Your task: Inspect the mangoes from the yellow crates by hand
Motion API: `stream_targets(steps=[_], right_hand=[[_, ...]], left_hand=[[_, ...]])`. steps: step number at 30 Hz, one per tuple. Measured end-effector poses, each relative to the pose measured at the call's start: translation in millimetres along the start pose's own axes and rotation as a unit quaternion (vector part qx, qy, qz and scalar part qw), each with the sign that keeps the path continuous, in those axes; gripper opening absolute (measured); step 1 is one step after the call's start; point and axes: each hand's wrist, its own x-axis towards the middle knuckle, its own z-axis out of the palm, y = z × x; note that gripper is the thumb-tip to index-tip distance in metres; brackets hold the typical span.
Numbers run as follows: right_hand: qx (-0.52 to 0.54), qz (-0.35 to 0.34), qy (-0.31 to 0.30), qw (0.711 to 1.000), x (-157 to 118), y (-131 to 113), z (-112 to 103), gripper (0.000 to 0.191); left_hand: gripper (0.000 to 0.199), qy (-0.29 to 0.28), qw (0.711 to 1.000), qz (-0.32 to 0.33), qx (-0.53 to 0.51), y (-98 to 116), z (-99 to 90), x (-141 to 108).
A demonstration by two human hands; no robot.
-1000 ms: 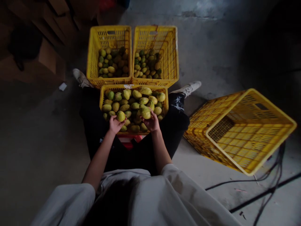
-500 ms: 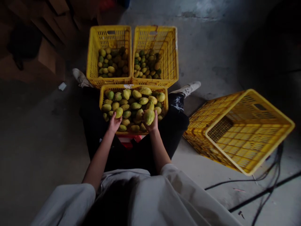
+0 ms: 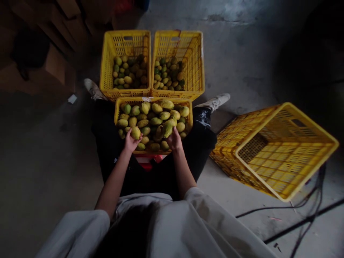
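My left hand point(image 3: 130, 142) is closed around a yellow-green lemon point(image 3: 135, 133), over the near left of a full yellow plastic crate point(image 3: 116, 113). Over that crate's near right side, my right hand point(image 3: 175, 141) grips a larger, knobbly greenish-yellow lemon point(image 3: 168, 129), its thumb side facing up. Many more lemons point(image 3: 155, 121), some greener than others, fill the crate between my knees. The fingers under both held lemons are partly hidden.
Two deeper yellow crates, a left one point(image 3: 102, 61) and a right one point(image 3: 202, 61), stand beyond with lemons low inside. Another yellow crate point(image 3: 286, 197) leans open at the right, near black cables point(image 3: 309, 218). Cardboard boxes point(image 3: 55, 66) are stacked at the left.
Both lemons have been turned in my hands. The right one now tilts, showing its long side, and my right fingers have shifted on it. The crates stay where they were.
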Motion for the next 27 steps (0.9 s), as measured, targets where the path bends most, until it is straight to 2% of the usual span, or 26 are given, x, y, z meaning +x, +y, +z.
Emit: stream_targets(steps=[3, 5, 11, 18, 22, 27], right_hand=[[0.006, -0.011, 0.026, 1.0, -1.0, -3.6, 0.9, 0.036], [0.011, -0.002, 0.031, 0.999, -1.8, -6.3, -2.2, 0.039], [0.011, -0.021, 0.037, 0.999, -0.7, -5.5, -12.8, 0.02], [-0.013, -0.039, 0.041, 0.998, 2.6, -3.2, -9.0, 0.007], [-0.021, -0.064, 0.02, 0.998, 7.3, -1.8, -9.9, 0.017], [0.011, -0.042, 0.016, 0.999, 8.5, 0.1, -12.9, 0.034]], left_hand=[[0.041, -0.01, 1.0, -0.004, -0.001, -0.6, -0.8, -1.5], [0.046, -0.014, 1.0, -0.004, -0.003, -1.6, -1.2, -1.8], [0.041, -0.017, 1.0, 0.006, -0.008, 0.2, -1.3, 0.4], [0.029, 0.017, 0.999, 0.027, -0.002, 1.1, -0.4, 5.5], [0.029, 0.028, 0.999, 0.037, -0.018, -0.4, -2.3, 8.2], [0.036, -0.011, 0.998, 0.047, -0.036, 0.1, -4.4, 4.1]])
